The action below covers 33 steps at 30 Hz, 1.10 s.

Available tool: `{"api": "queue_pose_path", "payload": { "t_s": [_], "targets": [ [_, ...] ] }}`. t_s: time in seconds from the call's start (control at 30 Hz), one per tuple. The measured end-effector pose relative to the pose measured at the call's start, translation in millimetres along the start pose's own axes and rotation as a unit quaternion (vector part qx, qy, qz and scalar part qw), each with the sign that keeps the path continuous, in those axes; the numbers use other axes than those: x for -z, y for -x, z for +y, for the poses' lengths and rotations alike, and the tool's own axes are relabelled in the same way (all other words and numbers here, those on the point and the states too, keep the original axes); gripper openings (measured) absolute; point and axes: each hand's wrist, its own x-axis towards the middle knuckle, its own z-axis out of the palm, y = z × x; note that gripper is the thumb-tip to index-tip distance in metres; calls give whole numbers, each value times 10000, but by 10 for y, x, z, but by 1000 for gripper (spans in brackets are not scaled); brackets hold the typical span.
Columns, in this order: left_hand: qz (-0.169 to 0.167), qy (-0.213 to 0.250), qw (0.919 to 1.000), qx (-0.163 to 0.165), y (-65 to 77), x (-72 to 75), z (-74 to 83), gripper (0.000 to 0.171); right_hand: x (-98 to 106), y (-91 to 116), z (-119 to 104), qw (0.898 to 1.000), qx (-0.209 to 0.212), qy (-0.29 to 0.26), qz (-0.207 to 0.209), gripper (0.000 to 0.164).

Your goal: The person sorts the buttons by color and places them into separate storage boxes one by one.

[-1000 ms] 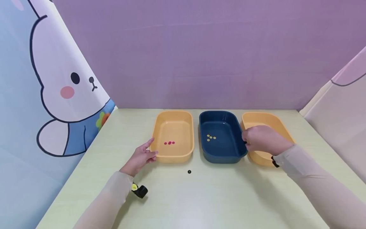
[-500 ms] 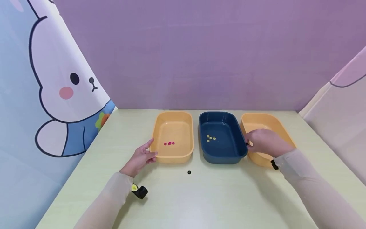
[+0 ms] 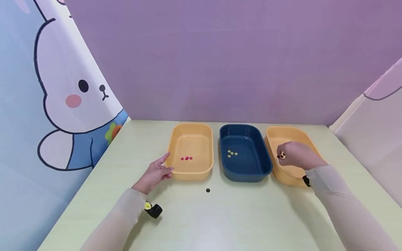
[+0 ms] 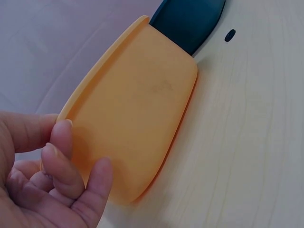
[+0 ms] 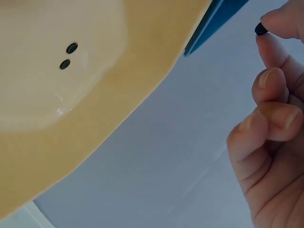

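Note:
My right hand (image 3: 296,154) pinches a small black button (image 5: 261,29) between thumb and forefinger, over the right yellow tray (image 3: 287,179). Two black buttons (image 5: 71,48) lie on that tray's floor in the right wrist view. At the left yellow tray (image 3: 191,176), my left hand (image 3: 155,174) touches the near left corner, forefinger at the side and thumb by the front wall, other fingers loosely bent. Several pink buttons (image 3: 187,158) lie inside this tray. Between the two stands a dark blue tray (image 3: 246,176) holding several pale yellow buttons (image 3: 232,153).
One black button (image 3: 208,190) lies on the pale wooden table (image 3: 201,223) in front of the trays. A purple cloth backdrop (image 3: 201,62) rises behind the table, and a printed rabbit curtain (image 3: 62,69) hangs at the left.
My right hand has moved rightward from the blue tray's right rim to over the right yellow tray, still pinching the black button. The left hand has stayed at its tray.

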Motion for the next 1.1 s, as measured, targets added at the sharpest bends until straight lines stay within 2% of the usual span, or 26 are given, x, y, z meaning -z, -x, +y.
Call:
{"api": "queue_pose_path", "payload": {
  "t_s": [0.2,0.4,0.57,0.77,0.93,1.1],
  "targets": [
    [11,72,10000,52,-19,-27,-22,71,59,-16,160,9996,-252,-79,-140,6],
    [-4,58,10000,2,-34,-57,-25,71,105,-21,312,9995,-241,224,-5,7],
    [41,-3,10000,81,-50,-81,-3,70,156,-27,439,9982,-250,549,74,8],
    [144,-192,9994,231,-50,-90,33,69,214,-95,546,9979,-70,633,127,7],
    [115,-178,9996,209,-55,-90,30,69,231,-157,601,9974,-34,692,186,6],
    [146,-225,9994,224,-46,-102,38,69,225,-207,654,9977,-80,662,73,5]
  ]
}}
